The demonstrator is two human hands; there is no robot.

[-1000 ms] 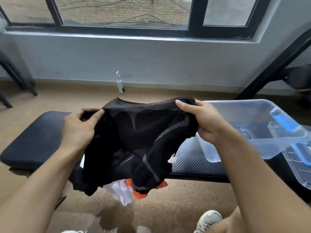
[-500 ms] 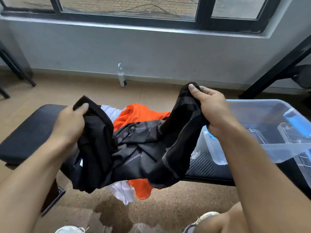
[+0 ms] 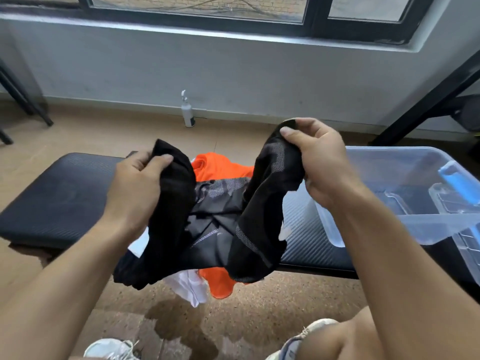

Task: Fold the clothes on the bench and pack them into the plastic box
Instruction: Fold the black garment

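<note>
both grips have parted, slackening the black shirt; left hand and right hand clamp bunched fabric. first fold underway; next, square it on the worktop.

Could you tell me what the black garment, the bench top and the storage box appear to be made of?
The black garment, held by the left hand and right hand, looks like thin synthetic sports knit: matte, with grey mesh-like panels.
The bench top seems padded vinyl or faux leather, with a woven carbon-look texture.
The plastic box is translucent plastic; the bench shows through its walls.
</note>
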